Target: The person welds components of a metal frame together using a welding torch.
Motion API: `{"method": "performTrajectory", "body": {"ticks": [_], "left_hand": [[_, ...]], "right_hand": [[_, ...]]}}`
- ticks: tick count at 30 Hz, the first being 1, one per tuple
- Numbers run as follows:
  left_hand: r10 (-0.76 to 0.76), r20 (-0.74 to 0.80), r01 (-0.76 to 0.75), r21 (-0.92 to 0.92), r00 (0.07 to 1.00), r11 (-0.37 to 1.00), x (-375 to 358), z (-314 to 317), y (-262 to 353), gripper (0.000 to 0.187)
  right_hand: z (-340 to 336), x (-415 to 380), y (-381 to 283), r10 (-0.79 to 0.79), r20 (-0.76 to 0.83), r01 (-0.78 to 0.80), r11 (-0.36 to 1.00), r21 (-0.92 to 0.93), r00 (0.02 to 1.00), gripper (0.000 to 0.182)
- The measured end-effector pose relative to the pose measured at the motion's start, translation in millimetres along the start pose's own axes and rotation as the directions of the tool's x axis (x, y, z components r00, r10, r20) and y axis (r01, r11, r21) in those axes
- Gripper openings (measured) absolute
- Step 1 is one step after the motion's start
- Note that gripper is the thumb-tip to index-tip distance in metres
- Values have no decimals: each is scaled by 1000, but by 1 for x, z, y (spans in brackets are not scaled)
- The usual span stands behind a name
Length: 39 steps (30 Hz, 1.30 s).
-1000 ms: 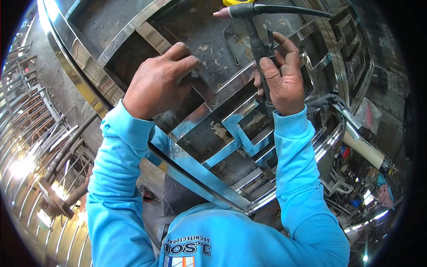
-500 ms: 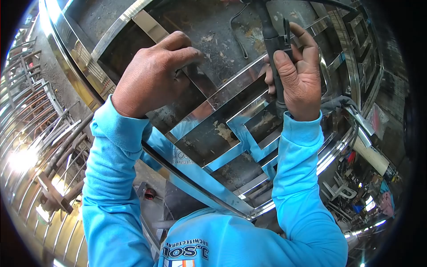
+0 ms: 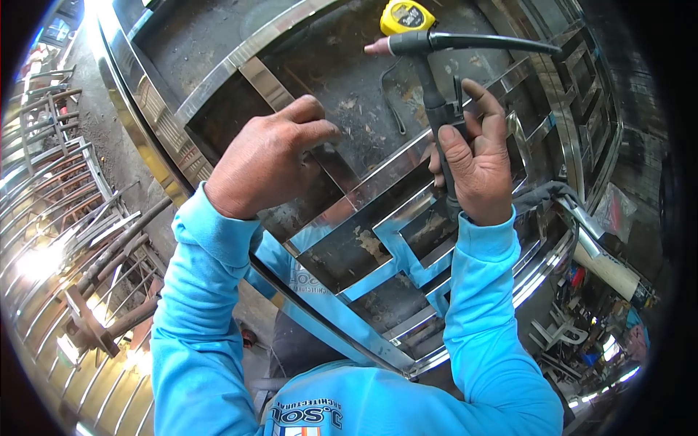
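1. At 6 o'clock, nearest, is the person's blue shirt (image 3: pixel 392 396), its long sleeves reaching up the view; the printed lettering on it appears upside down.
2. At 10 o'clock from the view's centre, the left hand (image 3: pixel 269 156) hangs back uppermost, fingers curled and the thumb side toward the middle; I cannot tell whether anything is pinched in it.
3. At 2 o'clock, the right hand (image 3: pixel 472 160) grips the black handle of a welding torch (image 3: pixel 429 91), thumb laid along it, index finger raised beside the switch piece.
4. The torch head sits near 1 o'clock, its pinkish nozzle (image 3: pixel 377 46) pointing toward 9 and its long black tail toward 3.
5. Below both hands, a polished metal frame (image 3: pixel 404 263) with angular inner bars spreads across the centre, over a dark, stained surface (image 3: pixel 356 109).
6. Farther up, toward 1 o'clock, a thin bent black piece (image 3: pixel 394 109) lies on that surface.
7. Just past the torch head is a yellow tape measure (image 3: pixel 407 16).
8. Out at 4 o'clock stands a white plastic chair (image 3: pixel 563 330); at 9 o'clock, metal rods (image 3: pixel 62 185).
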<state>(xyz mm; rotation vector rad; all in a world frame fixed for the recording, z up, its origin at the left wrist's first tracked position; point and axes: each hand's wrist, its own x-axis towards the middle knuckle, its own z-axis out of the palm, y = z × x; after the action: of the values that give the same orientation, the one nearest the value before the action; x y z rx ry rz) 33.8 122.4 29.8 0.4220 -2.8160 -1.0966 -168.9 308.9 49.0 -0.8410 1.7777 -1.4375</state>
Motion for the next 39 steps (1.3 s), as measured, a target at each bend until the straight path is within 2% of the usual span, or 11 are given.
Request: {"method": "performTrajectory", "body": {"ticks": [5, 9, 20, 39], "left_hand": [[9, 34, -10, 25, 999, 1000, -2, 1, -4, 39], [9, 50, -8, -32, 999, 999, -6, -6, 2, 40], [-4, 58, 2, 40, 998, 999, -7, 3, 7, 60], [-41, 92, 34, 79, 995, 996, -6, 5, 9, 65]], "right_hand": [[0, 0, -1, 26, -8, -27, 1000, -13, 1000, 62], [-2, 0, 0, 21, 2, -21, 1000, -5, 1000, 63], [-4, 0, 0, 13, 13, -13, 999, -33, 1000, 63], [-3, -1, 3, -18, -2, 18, 997, -73, 1000, 64]]}}
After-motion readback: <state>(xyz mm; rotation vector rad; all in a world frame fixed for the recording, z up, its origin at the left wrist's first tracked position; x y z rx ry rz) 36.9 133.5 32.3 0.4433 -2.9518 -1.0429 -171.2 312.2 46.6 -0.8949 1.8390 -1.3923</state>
